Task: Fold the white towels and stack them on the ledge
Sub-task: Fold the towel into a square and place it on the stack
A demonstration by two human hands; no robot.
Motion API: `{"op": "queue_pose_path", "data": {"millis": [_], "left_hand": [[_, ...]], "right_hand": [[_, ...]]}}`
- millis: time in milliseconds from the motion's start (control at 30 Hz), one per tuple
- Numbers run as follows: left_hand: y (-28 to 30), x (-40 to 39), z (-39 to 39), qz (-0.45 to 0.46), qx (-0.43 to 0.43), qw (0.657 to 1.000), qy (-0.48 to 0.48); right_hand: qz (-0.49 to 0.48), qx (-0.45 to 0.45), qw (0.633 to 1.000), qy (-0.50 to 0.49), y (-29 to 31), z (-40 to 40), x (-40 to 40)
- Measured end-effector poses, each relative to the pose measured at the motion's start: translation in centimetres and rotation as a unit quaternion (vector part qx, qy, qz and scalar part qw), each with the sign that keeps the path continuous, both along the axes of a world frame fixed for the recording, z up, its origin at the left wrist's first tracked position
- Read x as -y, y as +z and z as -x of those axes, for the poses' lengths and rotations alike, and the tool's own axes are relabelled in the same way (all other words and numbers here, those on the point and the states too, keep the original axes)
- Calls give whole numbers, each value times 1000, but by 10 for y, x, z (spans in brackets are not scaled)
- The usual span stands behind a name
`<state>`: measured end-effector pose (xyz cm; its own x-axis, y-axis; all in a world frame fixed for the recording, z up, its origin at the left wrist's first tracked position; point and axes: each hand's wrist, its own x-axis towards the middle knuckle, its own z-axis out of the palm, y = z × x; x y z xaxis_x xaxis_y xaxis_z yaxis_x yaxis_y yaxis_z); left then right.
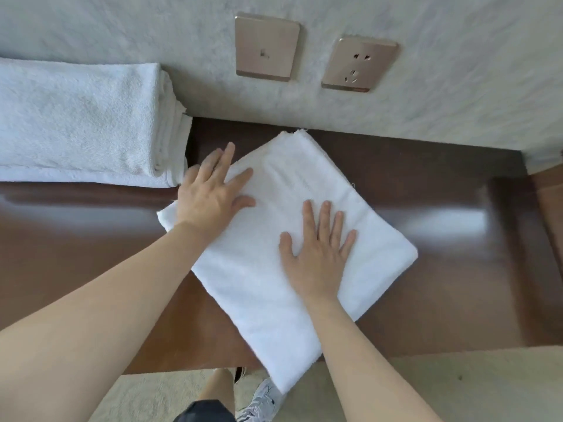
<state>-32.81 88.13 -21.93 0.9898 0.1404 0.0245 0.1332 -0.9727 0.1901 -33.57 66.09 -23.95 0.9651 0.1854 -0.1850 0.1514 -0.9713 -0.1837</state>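
A folded white towel (274,184) lies slanted across the dark wooden ledge (441,254), its near end hanging past the front edge. My left hand (210,193) lies flat on the towel's far left corner, fingers straight and spread. My right hand (316,248) presses flat on the towel's middle, fingers spread. At the far left of the ledge sits a stack of folded white towels (79,120), close to my left hand's fingertips.
A pale textured wall (457,71) rises behind the ledge with a switch plate (266,45) and a socket plate (359,63). The ledge ends at a corner on the right. Below the front edge are pale carpet (457,388), my leg and a white shoe (262,400).
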Motion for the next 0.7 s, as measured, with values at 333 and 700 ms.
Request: {"op": "queue_pose_path", "data": {"millis": [333,700], "left_hand": [[-2,66,98,91,-61,993,41],[-27,27,55,-17,-89,987,-133]], "right_hand": [[-17,-11,994,108,19,-2,-2],[10,27,992,122,1,-27,10]]}}
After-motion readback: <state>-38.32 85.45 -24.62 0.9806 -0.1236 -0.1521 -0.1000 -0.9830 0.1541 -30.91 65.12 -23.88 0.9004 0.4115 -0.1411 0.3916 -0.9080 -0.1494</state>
